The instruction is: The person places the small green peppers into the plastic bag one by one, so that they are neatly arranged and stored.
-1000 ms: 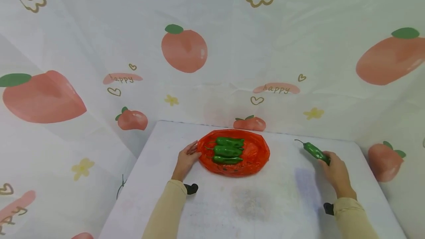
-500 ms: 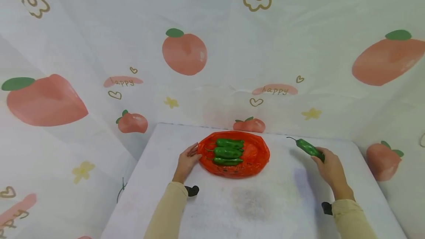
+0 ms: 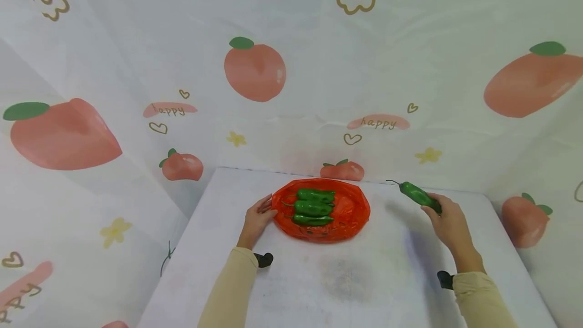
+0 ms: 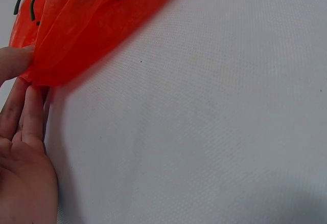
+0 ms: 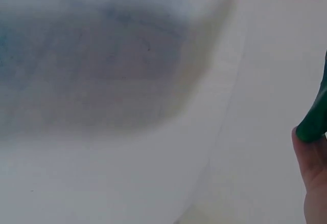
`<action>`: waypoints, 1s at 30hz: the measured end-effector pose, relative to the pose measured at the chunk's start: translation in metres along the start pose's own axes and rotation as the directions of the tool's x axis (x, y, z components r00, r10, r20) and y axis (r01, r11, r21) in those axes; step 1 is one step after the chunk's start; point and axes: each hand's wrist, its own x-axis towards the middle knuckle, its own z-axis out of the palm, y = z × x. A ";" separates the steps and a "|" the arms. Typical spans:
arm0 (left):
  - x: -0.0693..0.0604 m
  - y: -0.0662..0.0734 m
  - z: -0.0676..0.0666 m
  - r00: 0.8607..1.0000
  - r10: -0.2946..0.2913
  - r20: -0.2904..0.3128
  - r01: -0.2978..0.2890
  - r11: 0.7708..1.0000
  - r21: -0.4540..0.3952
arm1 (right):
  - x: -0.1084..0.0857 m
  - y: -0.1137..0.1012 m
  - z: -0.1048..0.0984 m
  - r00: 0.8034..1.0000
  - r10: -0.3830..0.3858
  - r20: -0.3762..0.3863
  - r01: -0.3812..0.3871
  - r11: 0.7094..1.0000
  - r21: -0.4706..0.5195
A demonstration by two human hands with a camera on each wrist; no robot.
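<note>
My right hand (image 3: 450, 220) holds a green chili pepper (image 3: 416, 195) above the right side of the table, gripping its blunt end. Its thin stem points up and to the left. In the right wrist view only part of the pepper (image 5: 316, 114) and of the hand shows at the right edge. On the table lies an opened red plastic bag (image 3: 348, 216), and several green peppers (image 3: 313, 208) rest in a stack on it, stems to the left. My left hand (image 3: 254, 222) pinches the bag's left edge. The left wrist view has the thumb on the red plastic (image 4: 87, 40), fingers below.
The white-covered table (image 3: 291, 282) bears a grey smudge and a bluish patch on the right. A white sheet (image 3: 314, 65) printed with fruit rises behind and along both sides. A dark green string (image 3: 168, 256) hangs at the table's left edge.
My right hand has lifted the pepper and moved a little left and away from me. The left hand stays at the bag's edge, and the stacked peppers have not moved.
</note>
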 end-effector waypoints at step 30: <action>-0.007 0.011 0.002 1.000 0.008 0.002 -0.008 1.000 0.018 | 0.007 -0.066 -0.013 0.992 -0.104 -0.064 0.108 0.992 0.062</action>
